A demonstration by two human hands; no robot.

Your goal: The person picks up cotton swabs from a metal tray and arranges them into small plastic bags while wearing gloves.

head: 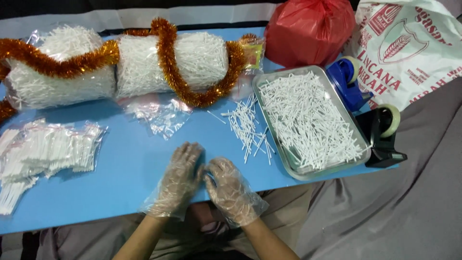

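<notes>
Blue counter (130, 173): gloved left hand (179, 178) and right hand (230, 188) flat, touching, holding nothing. Little white sticks (246, 127) at one o'clock, beside tray (290, 167). Best picking few, gently.

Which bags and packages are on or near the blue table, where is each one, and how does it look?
Red plastic bag: far edge, knotted, bulging.
White printed bag: far right, red print with shield emblem.
Two large clear bags of white sticks: far left, wrapped in orange tinsel.
Empty clear small bags: centre, crumpled.
Filled small packets: left edge, stacked.
</notes>
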